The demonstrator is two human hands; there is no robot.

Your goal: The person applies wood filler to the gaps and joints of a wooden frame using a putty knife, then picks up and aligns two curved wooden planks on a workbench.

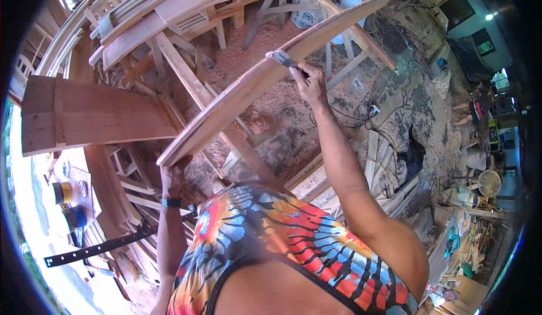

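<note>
A long wooden board (237, 89) stands on edge across wooden trestles, running from lower left to upper right. My right hand (310, 82) grips a flat tool, which looks like a putty knife or a flat brush (283, 58). Its pale far end touches the board's upper edge near mid-length. My left hand (180, 172) is at the board's near left end and supports it from below; most of its fingers are hidden behind the wood. A dark band sits on the left wrist.
Stacked planks (178, 1) lie on supports at the upper left. A wide brown panel (106, 114) is at left, above paint cans (62, 193). Cables (372, 120) cross the shavings-covered floor. A black animal, apparently a cat (413, 158), and a person (478, 105) are at right.
</note>
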